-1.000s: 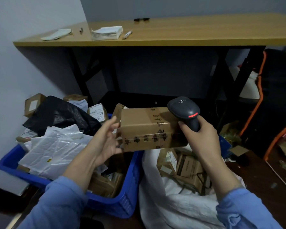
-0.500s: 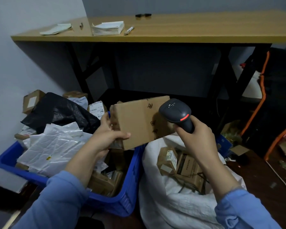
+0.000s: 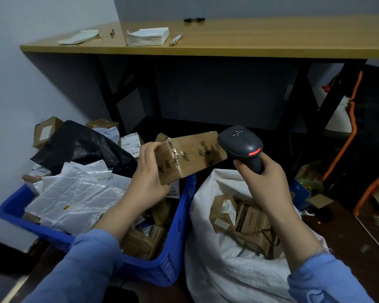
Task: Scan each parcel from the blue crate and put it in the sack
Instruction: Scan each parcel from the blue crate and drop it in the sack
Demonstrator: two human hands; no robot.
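Crate (image 3: 181,226), sack (image 3: 228,281) before wooden table (image 3: 271,38)

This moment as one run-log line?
step: scan | left hand: holds brown cardboard parcel | right hand: grips black handheld scanner beside it | blue plastic crate: parcels inside | white woven sack: boxes inside

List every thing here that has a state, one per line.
box, taped shut, tilted, held up above the crate
left hand, grips the box's end
right hand, grips the scanner
scanner, raised beside the box, red strip showing
crate, piled with parcels
sack, open, boxes inside
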